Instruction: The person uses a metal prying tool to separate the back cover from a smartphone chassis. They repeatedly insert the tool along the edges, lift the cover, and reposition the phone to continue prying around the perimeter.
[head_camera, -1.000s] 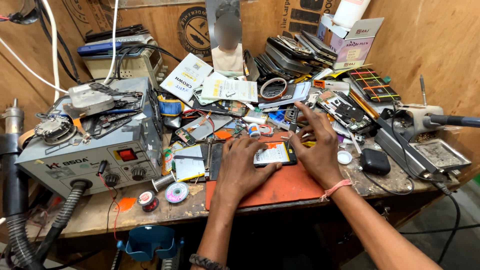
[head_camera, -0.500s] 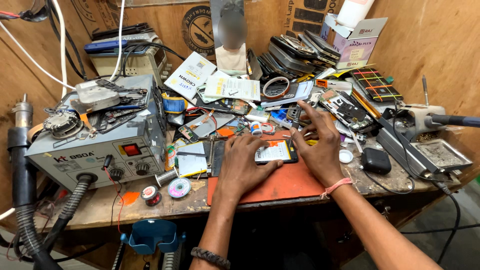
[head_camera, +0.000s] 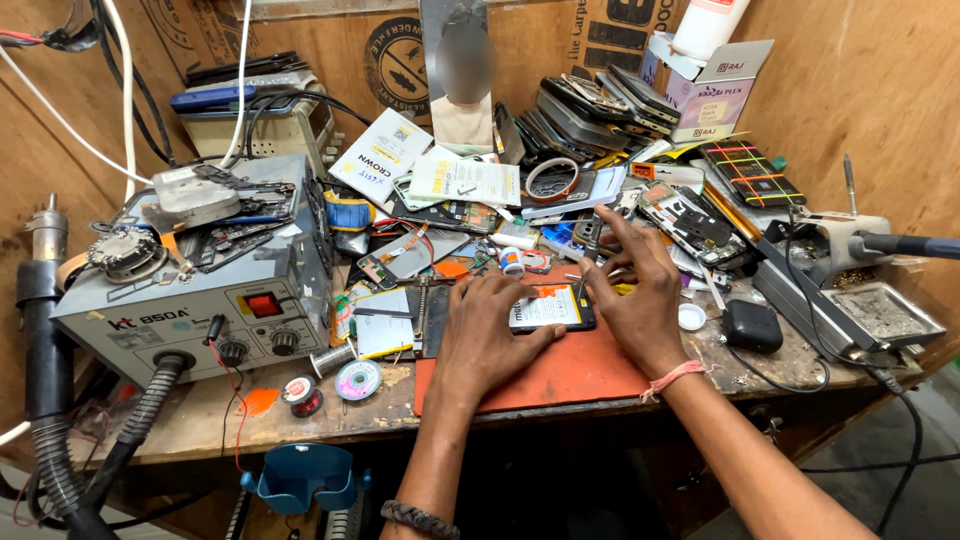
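Note:
An opened phone (head_camera: 552, 308) lies back-up on an orange mat (head_camera: 560, 370) at the bench's front, its pale battery showing. My left hand (head_camera: 490, 335) rests flat on the mat, fingertips pressing the phone's left end. My right hand (head_camera: 632, 300) covers the phone's right end, its index finger stretched up toward the loose parts behind. A pink band circles the right wrist. Whether the right hand pinches a small tool is hidden by the fingers.
A grey rework station (head_camera: 190, 290) with a hose and hot-air handle (head_camera: 45, 300) fills the left. Solder spools (head_camera: 358, 380) lie by the front edge. Stacked phone parts (head_camera: 590, 110), boxes and a black earbud case (head_camera: 752, 325) crowd the back and right; a soldering iron stand (head_camera: 850, 240) sits far right.
The view shifted slightly right and closer. Both hands stay on the phone in nearly the same pose.

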